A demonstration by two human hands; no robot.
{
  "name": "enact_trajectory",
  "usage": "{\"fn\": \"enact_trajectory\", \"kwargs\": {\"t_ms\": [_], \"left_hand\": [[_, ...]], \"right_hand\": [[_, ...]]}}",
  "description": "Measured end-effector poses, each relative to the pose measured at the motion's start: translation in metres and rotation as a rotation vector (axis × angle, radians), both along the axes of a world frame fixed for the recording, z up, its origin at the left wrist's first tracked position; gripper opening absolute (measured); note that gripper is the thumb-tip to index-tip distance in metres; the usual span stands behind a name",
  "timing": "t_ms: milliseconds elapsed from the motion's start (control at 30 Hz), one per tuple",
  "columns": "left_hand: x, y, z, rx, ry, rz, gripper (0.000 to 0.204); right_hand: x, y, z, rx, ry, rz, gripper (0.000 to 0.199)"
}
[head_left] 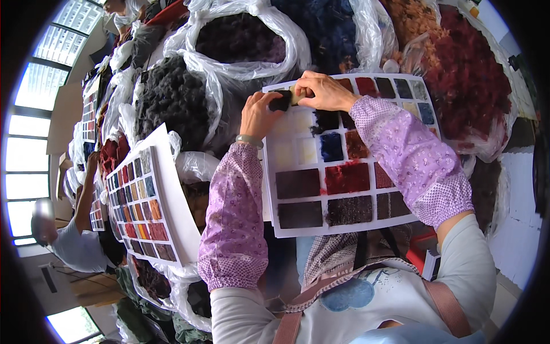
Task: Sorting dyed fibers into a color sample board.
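Observation:
In front of me lies a white sample card (321, 231) with a grid of coloured squares; some, such as the red and dark blue ones, have fuzzy fibre on them. My left hand (259, 117) is at the card's top left corner, thumb and fingers closed on a tuft of black fibre (280, 101). Right beside it, my right hand (325, 92) is curled with its fingertips pressed together over a beige patch (297, 94). What those fingertips hold is hidden. Pale cream squares (306, 150) show below my hands.
Clear plastic bags of loose fibre stand around the card: dark grey (172, 97), dark purple (240, 39), blue (321, 28) and deep red (467, 86). Another sample card (182, 229) leans at the left. Beyond it, a co-worker (77, 243) reaches toward the bags.

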State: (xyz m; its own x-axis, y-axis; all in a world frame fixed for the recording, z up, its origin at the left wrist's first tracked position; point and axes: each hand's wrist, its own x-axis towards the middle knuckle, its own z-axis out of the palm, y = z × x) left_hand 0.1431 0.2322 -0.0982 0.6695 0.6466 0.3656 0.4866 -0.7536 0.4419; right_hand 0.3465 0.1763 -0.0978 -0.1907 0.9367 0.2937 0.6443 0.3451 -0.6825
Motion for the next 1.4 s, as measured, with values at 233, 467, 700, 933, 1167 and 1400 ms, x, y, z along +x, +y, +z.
{"fn": "enact_trajectory", "kwargs": {"t_ms": [233, 467, 700, 933, 1167, 1400], "left_hand": [[0.009, 0.0, 0.013, 0.017, 0.247, -0.025, 0.042], [0.008, 0.022, 0.015, -0.073, 0.275, -0.183, 0.041], [0.003, 0.027, -0.007, -0.191, 0.107, -0.087, 0.036], [0.004, 0.016, -0.028, -0.11, 0.031, 0.078, 0.036], [-0.002, -0.006, -0.017, 0.134, 0.345, -0.005, 0.048], [-0.003, -0.012, -0.027, -0.051, 0.397, 0.033, 0.07]], "right_hand": [[0.002, 0.0, -0.004, 0.005, -0.07, -0.019, 0.013], [0.007, 0.007, -0.006, -0.061, 0.053, -0.191, 0.022], [0.02, 0.026, -0.014, -0.186, -0.132, -0.15, 0.053], [0.018, 0.035, -0.008, -0.358, -0.211, -0.093, 0.049], [-0.002, 0.038, 0.002, -0.413, -0.337, -0.234, 0.044], [-0.019, 0.085, 0.037, 0.019, -0.498, -0.285, 0.014]]}}
